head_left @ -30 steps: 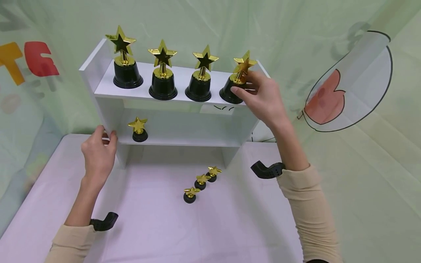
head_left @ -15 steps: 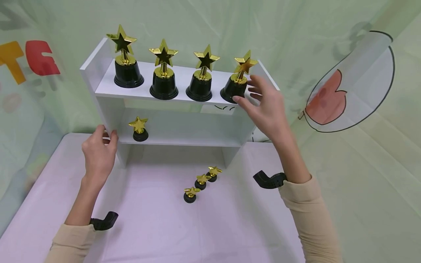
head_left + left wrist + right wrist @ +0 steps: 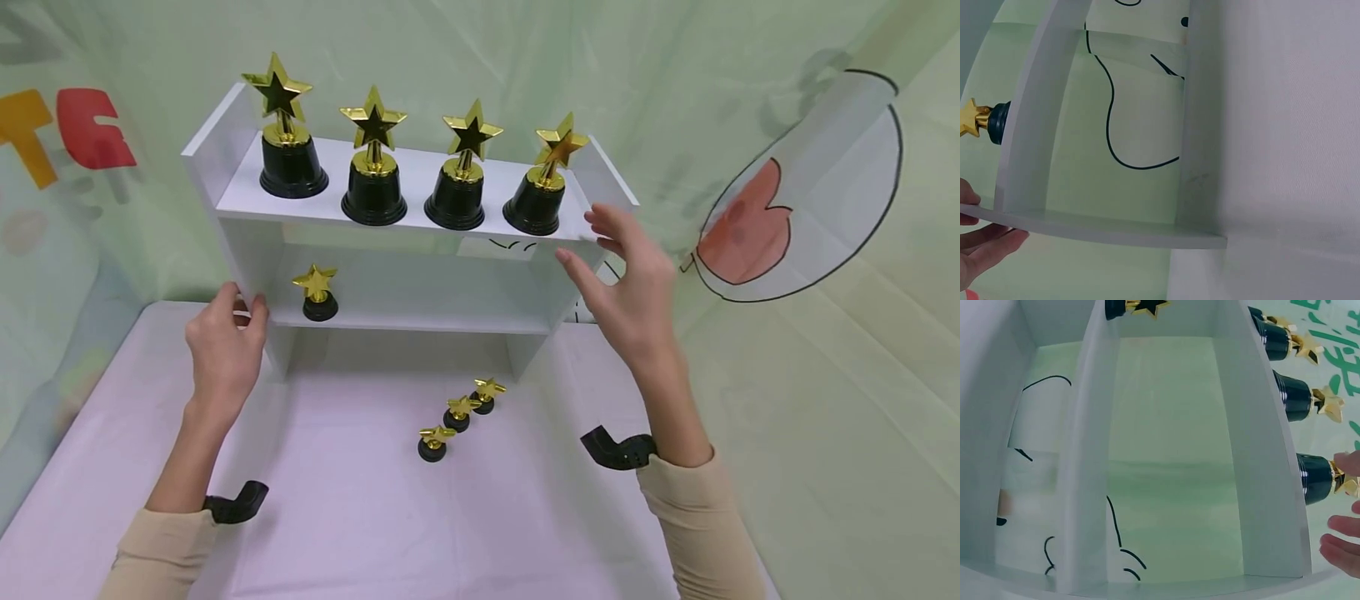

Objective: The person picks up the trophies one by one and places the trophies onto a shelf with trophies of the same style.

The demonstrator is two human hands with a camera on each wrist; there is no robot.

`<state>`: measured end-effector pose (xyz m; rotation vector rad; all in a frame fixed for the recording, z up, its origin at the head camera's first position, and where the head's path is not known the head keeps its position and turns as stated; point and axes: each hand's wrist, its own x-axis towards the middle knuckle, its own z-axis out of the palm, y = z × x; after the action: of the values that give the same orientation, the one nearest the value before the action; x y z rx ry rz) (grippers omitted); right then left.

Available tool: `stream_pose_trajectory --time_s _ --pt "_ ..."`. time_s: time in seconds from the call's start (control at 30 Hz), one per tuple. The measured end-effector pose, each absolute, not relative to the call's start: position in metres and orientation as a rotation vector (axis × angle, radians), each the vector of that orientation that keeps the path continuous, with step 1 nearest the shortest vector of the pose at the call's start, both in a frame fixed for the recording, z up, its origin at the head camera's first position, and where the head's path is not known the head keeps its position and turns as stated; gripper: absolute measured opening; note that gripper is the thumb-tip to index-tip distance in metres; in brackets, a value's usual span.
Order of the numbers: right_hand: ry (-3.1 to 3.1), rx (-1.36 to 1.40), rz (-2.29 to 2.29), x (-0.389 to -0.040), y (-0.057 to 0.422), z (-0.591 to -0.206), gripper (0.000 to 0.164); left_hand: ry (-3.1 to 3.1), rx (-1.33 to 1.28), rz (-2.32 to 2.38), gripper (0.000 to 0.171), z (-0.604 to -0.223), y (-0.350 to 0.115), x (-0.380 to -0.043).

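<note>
A white shelf unit (image 3: pixel 420 321) stands on the table. My left hand (image 3: pixel 227 342) grips the edge of its left side panel; the left wrist view shows fingers (image 3: pixel 999 250) on one face and the thumb on the other. Several large star trophies with black bases stand in a row on the top shelf. Closest to my right hand (image 3: pixel 633 292) is the rightmost trophy (image 3: pixel 534 204). That hand is apart from it, fingers spread and holding nothing, by the right side panel. One small star trophy (image 3: pixel 320 307) stands at the left of the middle shelf.
Three small star trophies, among them a front one (image 3: pixel 432 448), stand in a diagonal line on the white-covered table (image 3: pixel 360 517). A pale green curtain (image 3: pixel 697 75) with printed figures hangs behind the shelf unit.
My right hand has let go of the rightmost large trophy and drawn back down and to the right. That trophy stays on the top shelf. The left hand keeps its place.
</note>
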<state>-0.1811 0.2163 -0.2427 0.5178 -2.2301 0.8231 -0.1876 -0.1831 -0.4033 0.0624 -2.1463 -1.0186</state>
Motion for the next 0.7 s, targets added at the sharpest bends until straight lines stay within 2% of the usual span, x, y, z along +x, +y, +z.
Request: stream_pose_trajectory --time_s 0.27,0.7 --pt "-2.026 0.604 0.849 -0.166 0.222 -0.267 0.045 -2.147 0.051 -1.015 0.014 -0.402 -0.183 -0.188" --pt "-2.016 0.742 1.016 -0.148 0.224 -0.334 0.044 -2.144 0.056 -1.033 0.013 -0.402 -0.183 -0.187"
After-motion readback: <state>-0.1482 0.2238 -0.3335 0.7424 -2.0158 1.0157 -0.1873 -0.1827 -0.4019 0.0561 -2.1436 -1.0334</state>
